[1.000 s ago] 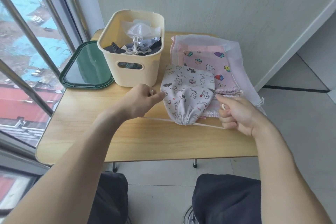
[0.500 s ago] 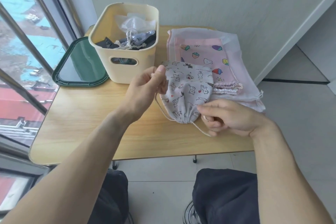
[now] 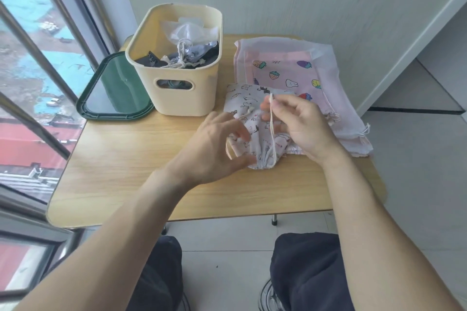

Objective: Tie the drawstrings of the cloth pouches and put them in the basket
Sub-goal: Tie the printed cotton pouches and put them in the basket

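Head view: drawstring (image 3: 272, 118) now raised, seemingly pinched.

The left hand (image 3: 214, 144) covers the near left side of the pouch (image 3: 249, 106), and whether it grips the cord (image 3: 272, 124) there cannot be told. The right hand (image 3: 300, 126) hides the pouch's right edge. The basket (image 3: 184, 93) wall conceals most of its contents. The window (image 3: 30, 83) runs off the left edge.
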The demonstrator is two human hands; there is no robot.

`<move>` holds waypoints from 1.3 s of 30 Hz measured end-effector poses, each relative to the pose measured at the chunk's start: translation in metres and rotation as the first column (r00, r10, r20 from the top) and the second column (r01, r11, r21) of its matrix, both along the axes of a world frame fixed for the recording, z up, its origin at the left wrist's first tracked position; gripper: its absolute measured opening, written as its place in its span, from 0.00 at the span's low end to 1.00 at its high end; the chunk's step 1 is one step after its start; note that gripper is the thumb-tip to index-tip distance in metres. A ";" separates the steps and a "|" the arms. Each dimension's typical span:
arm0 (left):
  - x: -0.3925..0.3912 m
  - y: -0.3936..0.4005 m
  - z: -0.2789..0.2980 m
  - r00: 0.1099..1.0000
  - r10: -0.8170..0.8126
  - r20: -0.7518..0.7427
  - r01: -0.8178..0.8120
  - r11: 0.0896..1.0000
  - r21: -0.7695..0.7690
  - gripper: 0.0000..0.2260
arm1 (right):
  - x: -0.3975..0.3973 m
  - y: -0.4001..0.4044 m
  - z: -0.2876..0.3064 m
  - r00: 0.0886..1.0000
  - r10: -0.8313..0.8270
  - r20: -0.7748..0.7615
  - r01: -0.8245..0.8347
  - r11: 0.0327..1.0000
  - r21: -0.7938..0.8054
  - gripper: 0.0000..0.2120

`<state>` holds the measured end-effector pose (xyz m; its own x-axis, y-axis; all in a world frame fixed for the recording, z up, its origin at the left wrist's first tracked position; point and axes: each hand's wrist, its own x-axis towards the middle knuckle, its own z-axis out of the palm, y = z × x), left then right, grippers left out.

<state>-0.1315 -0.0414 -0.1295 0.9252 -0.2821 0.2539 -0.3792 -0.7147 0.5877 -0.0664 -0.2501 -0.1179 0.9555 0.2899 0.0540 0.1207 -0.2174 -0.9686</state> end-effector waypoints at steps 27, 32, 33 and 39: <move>0.003 -0.023 -0.009 0.991 -0.018 -0.134 0.032 0.994 0.103 0.18 | -0.034 -0.019 0.000 0.965 -0.149 0.216 0.208 0.936 -0.283 0.07; 0.002 -0.022 -0.008 0.972 -0.120 -0.203 0.126 0.992 0.019 0.20 | -0.043 0.003 0.004 0.974 -0.063 0.216 0.070 0.997 -0.022 0.06; 0.002 -0.021 -0.007 0.962 -0.145 -0.233 0.155 0.988 0.027 0.19 | -0.042 0.004 0.002 0.968 -0.054 0.246 0.070 0.996 -0.056 0.06; -0.007 -0.027 -0.008 0.983 -0.161 -0.088 0.167 0.983 0.074 0.04 | -0.030 0.014 -0.018 0.900 -0.072 0.430 0.240 0.904 -0.352 0.10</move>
